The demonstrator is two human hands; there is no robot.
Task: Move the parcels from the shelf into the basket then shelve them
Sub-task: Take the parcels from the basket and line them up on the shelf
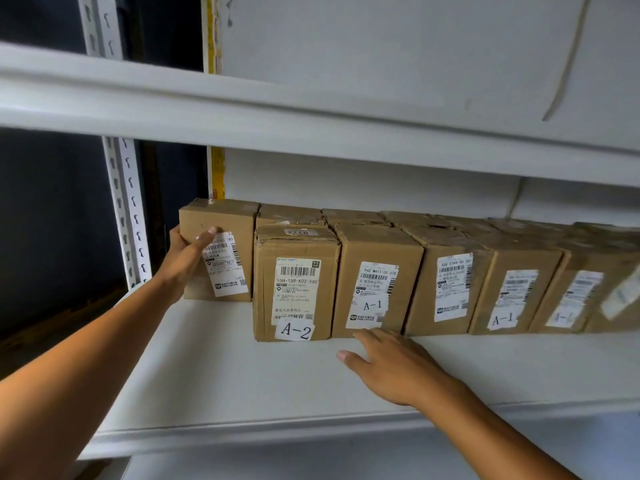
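Several brown cardboard parcels stand in a row on the white shelf board (214,368). The leftmost parcel (225,223) sits further back than the others; my left hand (187,258) grips its left front corner, thumb on the front label and fingers round the side. Beside it stands a parcel marked A-2 (298,282), then one marked A-1 (375,278). My right hand (388,365) lies with fingers spread on the shelf board just in front of the A-1 parcel, fingertips near its base, holding nothing. No basket is in view.
More parcels (512,289) continue to the right, with a second row behind. An upper shelf board (311,112) hangs low overhead. A perforated white upright (126,209) stands at the left, with dark space beyond it.
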